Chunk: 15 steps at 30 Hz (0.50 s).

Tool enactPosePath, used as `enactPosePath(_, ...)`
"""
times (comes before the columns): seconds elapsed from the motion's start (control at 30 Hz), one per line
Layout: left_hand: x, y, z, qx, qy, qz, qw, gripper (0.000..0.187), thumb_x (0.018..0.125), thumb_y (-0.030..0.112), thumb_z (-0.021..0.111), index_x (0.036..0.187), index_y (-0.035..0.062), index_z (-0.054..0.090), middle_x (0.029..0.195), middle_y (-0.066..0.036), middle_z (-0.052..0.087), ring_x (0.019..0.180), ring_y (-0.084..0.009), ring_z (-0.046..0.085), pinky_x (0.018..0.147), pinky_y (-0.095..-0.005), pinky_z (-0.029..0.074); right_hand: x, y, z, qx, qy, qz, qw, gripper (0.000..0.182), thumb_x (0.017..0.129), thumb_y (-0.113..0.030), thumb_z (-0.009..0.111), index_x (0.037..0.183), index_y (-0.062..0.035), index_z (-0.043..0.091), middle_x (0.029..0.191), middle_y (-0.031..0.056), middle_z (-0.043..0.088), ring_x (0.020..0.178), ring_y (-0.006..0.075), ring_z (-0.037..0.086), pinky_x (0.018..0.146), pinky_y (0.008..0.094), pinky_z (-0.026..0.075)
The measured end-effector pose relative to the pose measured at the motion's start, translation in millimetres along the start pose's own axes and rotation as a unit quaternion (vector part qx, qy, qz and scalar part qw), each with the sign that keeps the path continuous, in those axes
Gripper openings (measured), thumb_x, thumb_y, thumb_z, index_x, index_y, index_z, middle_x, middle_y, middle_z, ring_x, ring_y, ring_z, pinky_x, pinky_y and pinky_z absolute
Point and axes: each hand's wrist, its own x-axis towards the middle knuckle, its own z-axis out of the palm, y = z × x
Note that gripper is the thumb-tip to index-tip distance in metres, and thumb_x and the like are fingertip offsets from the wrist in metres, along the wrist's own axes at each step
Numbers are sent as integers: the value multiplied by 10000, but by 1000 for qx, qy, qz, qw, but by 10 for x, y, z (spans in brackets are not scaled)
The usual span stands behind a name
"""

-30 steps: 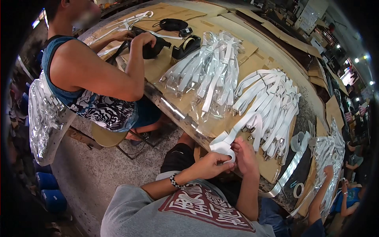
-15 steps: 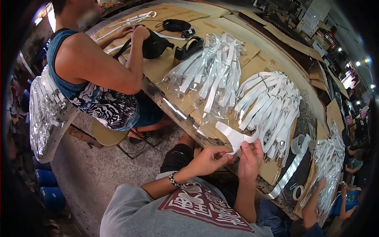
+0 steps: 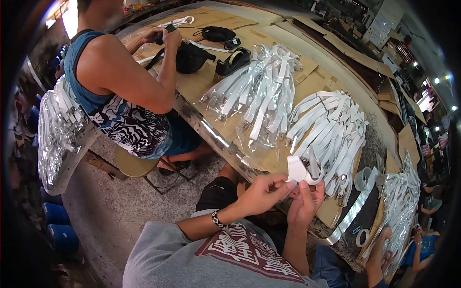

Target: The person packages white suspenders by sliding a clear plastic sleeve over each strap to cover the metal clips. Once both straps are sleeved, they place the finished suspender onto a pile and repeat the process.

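Two bare hands at one white strap [image 3: 296, 168], raised over the near side of the bench [image 3: 218, 137]. Left to right:

Far left: wrapped bundle [image 3: 60, 139] behind the co-worker [image 3: 120, 72], margin too dark to read. Small dark object [image 3: 164, 36] in the co-worker's hands: not identifiable.

Centre: left hand [image 3: 261, 192], thumb and forefinger pinching the strap's lower end. Right hand [image 3: 303, 204], thumb pressed on the strap, other fingers curled behind, partly hidden. Judged step: two-handed handling of the strap near its wide part. A next move would seem to call for a firm pinch on one side and the band untwisted.

Right: strap pile [image 3: 333, 129] behind the looped band; contact cannot be told. Far right: another person's arm [image 3: 376, 254] cut off by the frame, its hand's grip unclear
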Motion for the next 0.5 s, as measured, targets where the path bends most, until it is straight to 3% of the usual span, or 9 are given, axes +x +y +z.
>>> enactPosePath(0.1,22,59,-13,-50,31,-14,998,259,1039,185,599,1086,-56,681,867,-4,712,786,-17,558,667,-205,445,-67,50,-19,19,-4,23,1000,304,910,-27,666,1199,-13,573,1123,93,677,975,158,652,866,293,522)
enactPosePath(0.23,12,84,-67,-12,38,-18,999,250,1038,172,601,1103,-52,688,900,-17,726,808,-25,592,687,-207,462,-111,28,53,44,12,51,998,302,875,-1,701,1161,0,602,1146,98,678,944,162,662,859,310,531)
enactPosePath(0.33,44,109,-81,-20,43,5,999,236,1030,154,611,1116,-52,690,926,-38,739,821,-37,616,705,-211,476,-123,-67,110,11,16,57,998,238,908,-32,679,1135,2,618,1110,97,692,950,159,659,840,303,513)
enactPosePath(0.43,100,211,-94,-35,31,46,998,225,1017,132,624,1122,-56,692,943,-57,747,833,-51,629,732,-217,490,-90,-248,-119,-102,3,111,989,193,960,-95,635,1124,6,628,1069,104,705,979,164,658,791,280,491)
enactPosePath(0.5,166,340,-99,-41,13,66,997,212,1004,113,637,1110,-61,698,953,-70,751,838,-61,632,752,-226,497,-101,-355,-369,-184,7,24,983,244,1005,-191,576,1141,4,628,1068,114,711,1021,182,656,794,267,457)
